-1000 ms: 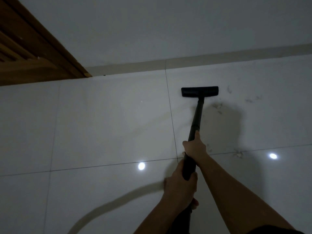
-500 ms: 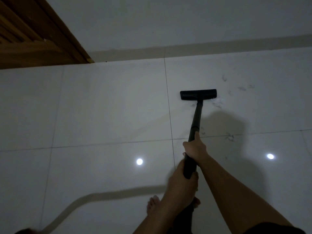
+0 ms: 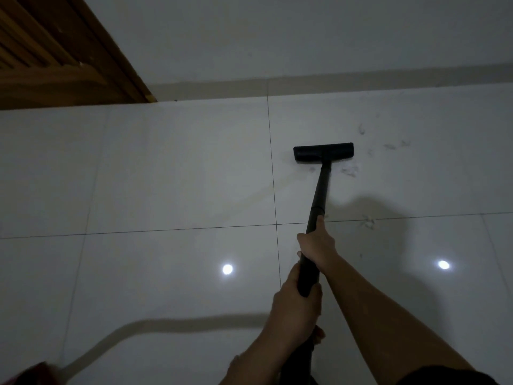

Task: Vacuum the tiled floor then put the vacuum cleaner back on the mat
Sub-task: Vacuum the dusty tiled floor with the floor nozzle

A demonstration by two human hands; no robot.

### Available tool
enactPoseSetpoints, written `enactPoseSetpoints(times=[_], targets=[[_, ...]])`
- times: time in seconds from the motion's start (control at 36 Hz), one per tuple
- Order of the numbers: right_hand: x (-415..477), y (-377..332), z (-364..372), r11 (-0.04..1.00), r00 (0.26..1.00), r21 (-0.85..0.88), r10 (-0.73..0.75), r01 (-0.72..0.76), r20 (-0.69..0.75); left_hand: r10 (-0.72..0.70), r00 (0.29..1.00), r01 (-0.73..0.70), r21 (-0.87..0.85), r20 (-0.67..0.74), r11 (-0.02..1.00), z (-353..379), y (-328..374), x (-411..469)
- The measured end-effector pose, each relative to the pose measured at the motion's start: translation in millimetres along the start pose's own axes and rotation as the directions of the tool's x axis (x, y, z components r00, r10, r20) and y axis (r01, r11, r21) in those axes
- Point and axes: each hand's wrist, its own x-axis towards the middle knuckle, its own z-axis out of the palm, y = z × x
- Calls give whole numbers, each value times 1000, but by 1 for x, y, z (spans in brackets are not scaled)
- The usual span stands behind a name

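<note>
The wand (image 3: pixel 319 195) and its floor head (image 3: pixel 323 152), beyond the fingers (image 3: pixel 319 226), were plain black. The floor (image 3: pixel 166 176) was glossy white tile crossed by thin dark grout lines, with two bright white light spots. Grey dust tufts (image 3: pixel 367 221) speckled it right of the fingers. The door (image 3: pixel 55 65) was slatted orange-brown wood, the wall (image 3: pixel 277 31) pale grey, the skirting (image 3: pixel 333 81) beige.

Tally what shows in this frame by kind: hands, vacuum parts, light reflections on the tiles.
Hands: 2, left hand and right hand, both gripping the wand
Vacuum parts: 2, floor head and wand
Light reflections: 2, and
Total: 6
</note>
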Motion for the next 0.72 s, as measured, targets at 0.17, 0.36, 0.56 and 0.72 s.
enactPoseSetpoints(times=[0.17,0.36,0.56,0.72], targets=[[-4,16,11,999,1000,21,25,-25,-8,-16,999,17,-33,32,999,-1,-18,-4],[-24,35,24,1000,1000,16,11,-11,-22,-7,999,7,-14,37,1000,-6,-41,-22],[-41,64,36,1000,999,-24,19,-20,-42,-2,999,0,39,43,999,-4,-60,-45],[-59,92,43,998,999,-67,11,-13,-38,-23,999,22,24,49,999,2,-80,-68]])
